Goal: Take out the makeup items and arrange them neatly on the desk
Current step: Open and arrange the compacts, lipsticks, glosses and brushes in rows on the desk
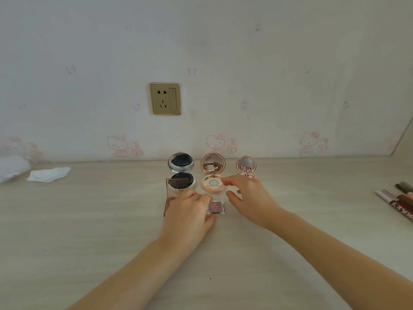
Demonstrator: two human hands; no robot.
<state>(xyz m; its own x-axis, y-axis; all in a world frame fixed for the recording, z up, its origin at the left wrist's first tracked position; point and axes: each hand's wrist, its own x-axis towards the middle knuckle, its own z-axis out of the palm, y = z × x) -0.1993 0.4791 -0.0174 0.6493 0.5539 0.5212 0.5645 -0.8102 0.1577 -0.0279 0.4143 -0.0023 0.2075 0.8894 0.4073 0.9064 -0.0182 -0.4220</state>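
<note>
On the pale tabletop (89,231), the left hand (190,209) rests its curled grip against a small clear square eyeshadow case (215,207), holding its left edge. The right hand (248,195) hovers just beside it, its grip spread loose with nothing in it. Behind them an open brown palette (177,186) stands, then three open compacts against the wall: black (181,168), pink (212,170), and a small pink one (246,166). Lip pencils (397,200) lie far right.
</note>
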